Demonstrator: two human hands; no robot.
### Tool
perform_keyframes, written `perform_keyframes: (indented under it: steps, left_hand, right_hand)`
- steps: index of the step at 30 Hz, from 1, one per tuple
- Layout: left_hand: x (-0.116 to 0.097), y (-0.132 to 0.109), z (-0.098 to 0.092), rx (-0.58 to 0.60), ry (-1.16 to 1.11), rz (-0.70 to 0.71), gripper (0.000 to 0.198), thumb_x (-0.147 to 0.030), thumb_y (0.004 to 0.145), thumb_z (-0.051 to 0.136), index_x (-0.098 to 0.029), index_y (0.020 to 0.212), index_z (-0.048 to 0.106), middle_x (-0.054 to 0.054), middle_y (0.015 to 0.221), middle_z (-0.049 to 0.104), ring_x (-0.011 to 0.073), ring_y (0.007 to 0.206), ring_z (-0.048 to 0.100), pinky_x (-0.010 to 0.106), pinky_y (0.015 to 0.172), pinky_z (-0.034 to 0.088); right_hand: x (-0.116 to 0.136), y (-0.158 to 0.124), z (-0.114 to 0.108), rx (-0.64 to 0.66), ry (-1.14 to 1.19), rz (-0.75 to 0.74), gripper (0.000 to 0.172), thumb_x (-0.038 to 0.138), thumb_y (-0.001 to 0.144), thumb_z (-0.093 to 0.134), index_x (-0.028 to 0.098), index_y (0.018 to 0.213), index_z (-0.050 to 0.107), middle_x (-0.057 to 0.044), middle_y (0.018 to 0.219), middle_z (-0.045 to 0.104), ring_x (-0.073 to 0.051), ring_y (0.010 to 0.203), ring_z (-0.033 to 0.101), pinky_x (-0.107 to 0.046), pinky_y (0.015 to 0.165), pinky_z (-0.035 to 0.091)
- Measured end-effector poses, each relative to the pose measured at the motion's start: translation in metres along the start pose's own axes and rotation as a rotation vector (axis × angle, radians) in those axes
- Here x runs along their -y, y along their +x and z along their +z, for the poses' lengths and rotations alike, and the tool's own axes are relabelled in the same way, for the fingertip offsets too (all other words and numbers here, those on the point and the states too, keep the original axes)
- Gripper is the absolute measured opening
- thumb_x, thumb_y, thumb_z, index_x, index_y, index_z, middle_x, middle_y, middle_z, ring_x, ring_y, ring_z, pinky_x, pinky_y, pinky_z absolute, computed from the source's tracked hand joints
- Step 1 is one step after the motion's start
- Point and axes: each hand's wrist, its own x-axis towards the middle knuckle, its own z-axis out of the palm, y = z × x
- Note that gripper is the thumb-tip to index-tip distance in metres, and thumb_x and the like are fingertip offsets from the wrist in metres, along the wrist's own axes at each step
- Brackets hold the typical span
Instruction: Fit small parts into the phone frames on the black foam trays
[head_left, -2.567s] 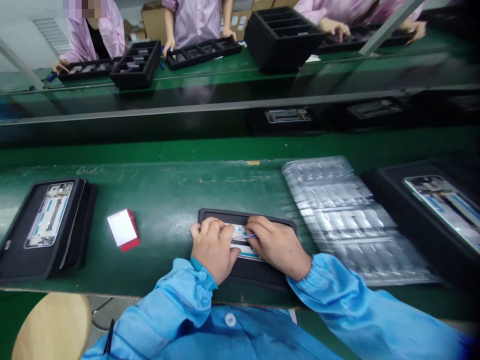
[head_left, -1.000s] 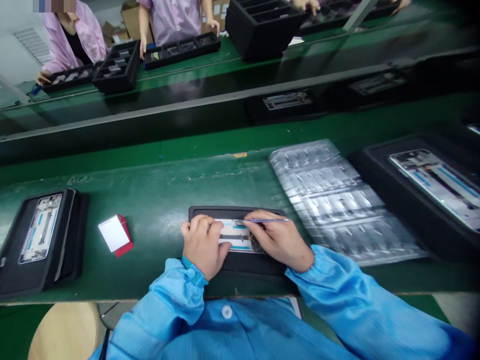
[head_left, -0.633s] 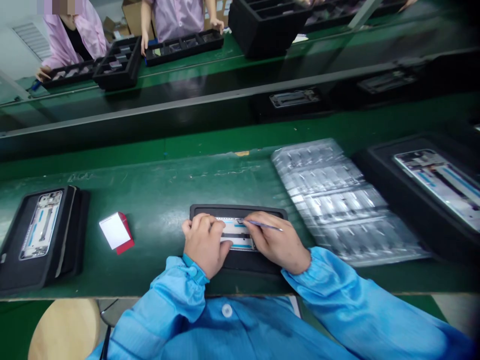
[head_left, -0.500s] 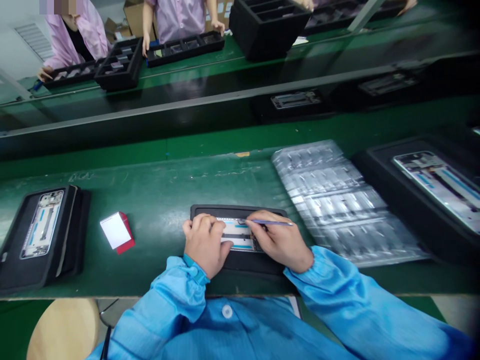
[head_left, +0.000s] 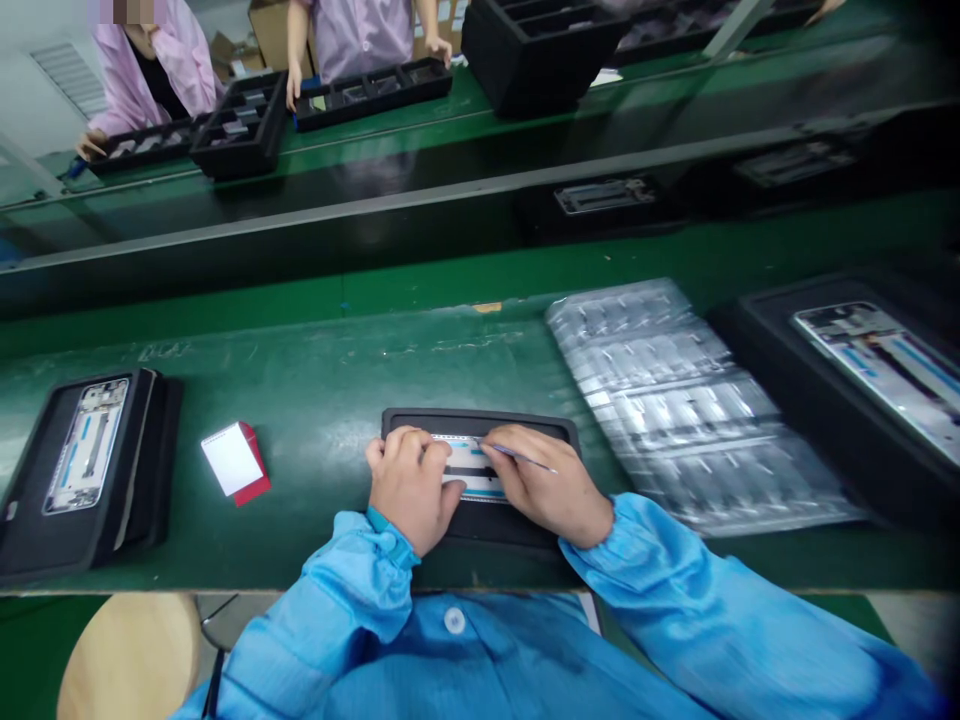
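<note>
phone frame (head_left: 466,456) in tray (head_left: 495,525); notepad (head_left: 229,461) left of tray, blister pack (head_left: 675,405) right, far bench (head_left: 352,137) behind.

The tabletop (head_left: 337,380) is green, the foam tray (head_left: 420,417) black, the phone frame (head_left: 469,482) white with light-blue strips (head_left: 484,493) and a dark band (head_left: 469,471), the thin tool (head_left: 532,460) purplish, the sleeves (head_left: 352,580) blue, the notepad (head_left: 231,460) white.
</note>
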Motion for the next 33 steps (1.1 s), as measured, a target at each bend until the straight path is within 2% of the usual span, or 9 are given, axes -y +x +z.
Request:
perform_keyframes:
  steps: [6, 16, 23, 28, 33]
  left_hand:
    - [0.0001, -0.0002, -0.0002, 0.003, 0.007, 0.003, 0.033, -0.035, 0.080, 0.073, -0.025, 0.109, 0.060, 0.007, 0.117, 0.062, 0.0301, 0.117, 0.051, 0.052, 0.092, 0.033]
    - [0.0004, -0.0003, 0.0003, 0.000, 0.001, 0.007, 0.032, -0.035, 0.081, 0.073, -0.025, 0.109, 0.060, 0.007, 0.116, 0.062, 0.0303, 0.117, 0.050, 0.051, 0.090, 0.033]
    - [0.0019, -0.0025, 0.0016, -0.043, -0.020, -0.001, 0.031, -0.036, 0.082, 0.070, -0.025, 0.109, 0.060, 0.008, 0.118, 0.059, 0.0291, 0.113, 0.052, 0.050, 0.091, 0.034]
    - [0.0040, -0.0039, 0.0037, -0.061, -0.044, -0.007, 0.026, -0.026, 0.084, 0.063, -0.024, 0.109, 0.060, 0.009, 0.118, 0.058, 0.0285, 0.112, 0.053, 0.049, 0.091, 0.035]
    - [0.0071, -0.0059, 0.0047, -0.192, -0.089, -0.037, 0.022, -0.011, 0.082, 0.056, -0.022, 0.101, 0.060, 0.008, 0.112, 0.059, 0.0256, 0.110, 0.054, 0.046, 0.093, 0.037]
  right_hand:
    - [-0.0001, 0.0045, -0.0078, -0.007, 0.072, 0.084, 0.012, 0.023, 0.096, 0.052, 0.021, 0.092, 0.064, -0.005, 0.087, 0.071, -0.019, 0.081, 0.068, -0.034, 0.078, 0.055]
    - [-0.0017, -0.0001, -0.0006, -0.028, 0.033, 0.004, 0.011, 0.022, 0.094, 0.054, 0.022, 0.097, 0.064, -0.007, 0.092, 0.073, -0.021, 0.087, 0.069, -0.036, 0.081, 0.056]
    - [0.0008, 0.0028, -0.0080, -0.030, 0.044, 0.057, 0.011, 0.023, 0.094, 0.052, 0.021, 0.093, 0.063, -0.006, 0.086, 0.071, -0.020, 0.081, 0.068, -0.035, 0.077, 0.056]
    - [0.0000, 0.0029, -0.0056, -0.025, 0.046, 0.045, 0.013, 0.023, 0.094, 0.052, 0.021, 0.093, 0.064, -0.006, 0.087, 0.071, -0.021, 0.082, 0.068, -0.035, 0.077, 0.056]
    - [0.0002, 0.0018, -0.0091, -0.066, 0.061, 0.094, 0.011, 0.024, 0.094, 0.053, 0.022, 0.091, 0.063, -0.006, 0.086, 0.070, -0.021, 0.081, 0.067, -0.035, 0.076, 0.055]
